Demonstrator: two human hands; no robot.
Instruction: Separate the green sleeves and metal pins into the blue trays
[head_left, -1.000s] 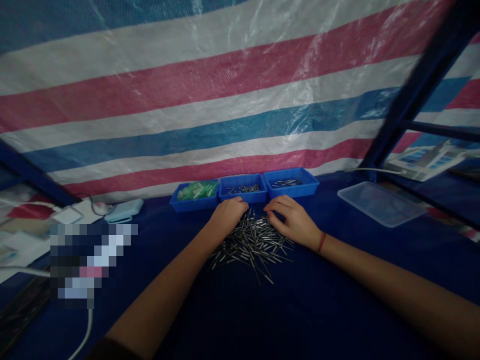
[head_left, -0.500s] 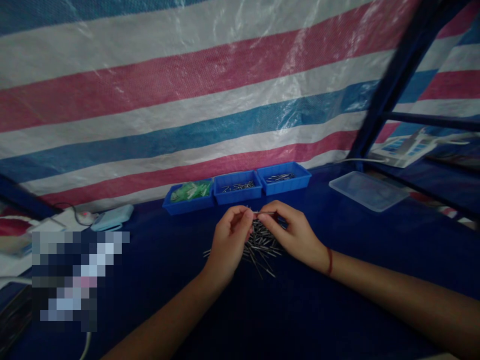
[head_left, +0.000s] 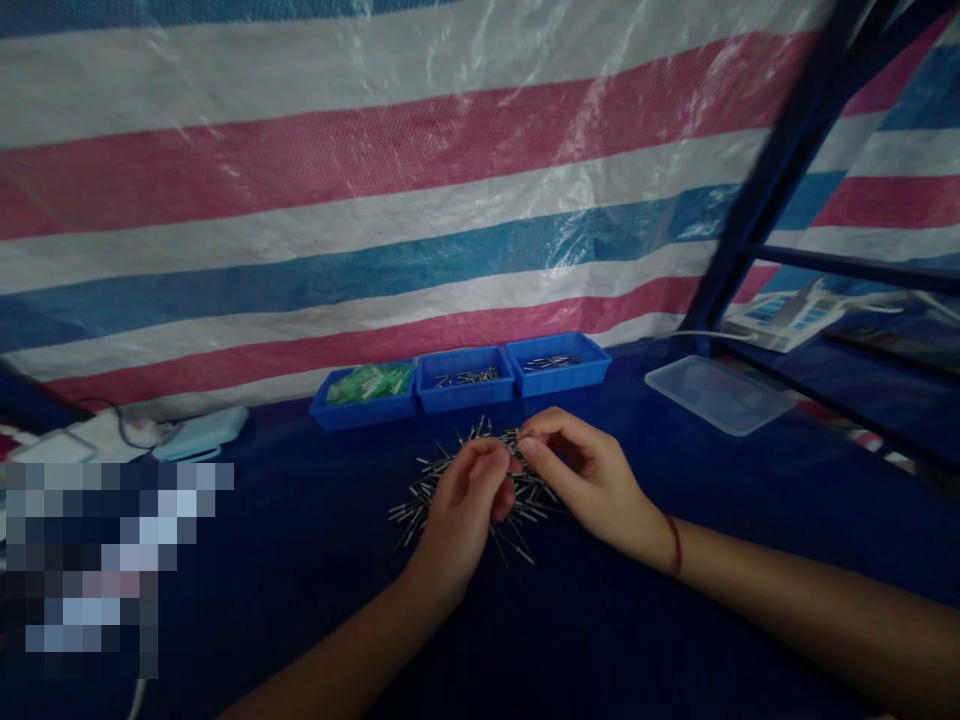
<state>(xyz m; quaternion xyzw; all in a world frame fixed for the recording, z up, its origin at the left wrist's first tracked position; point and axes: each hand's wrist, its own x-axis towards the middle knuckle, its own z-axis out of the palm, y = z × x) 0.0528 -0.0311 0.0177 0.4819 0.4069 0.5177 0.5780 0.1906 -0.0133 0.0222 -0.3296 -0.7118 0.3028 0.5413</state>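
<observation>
Over a loose pile of thin metal pins [head_left: 414, 508], my two hands are close together with their fingertips almost meeting. My left hand [head_left: 471, 500] is closed, thumb against curled fingers, and a small bit of a thin metal pin [head_left: 513, 450] shows at its fingertips. My right hand [head_left: 585, 475] pinches thumb and forefinger just to the right; what lies in this pinch is too small to make out. Part of the pile is hidden beneath both hands.
Behind the pile stand three blue trays: the left tray [head_left: 319, 412] holds green-and-clear plastic packets, the middle tray [head_left: 466, 397] and right tray [head_left: 562, 379] hold metal pins. A clear plastic lid [head_left: 718, 394] lies to the right, a light-blue case [head_left: 201, 434] to the left.
A thin pin showed across the fingertips of both hands earlier; now little of it can be seen. My left hand sits slightly lower, and more of the pile shows. The camera view has shifted slightly.
</observation>
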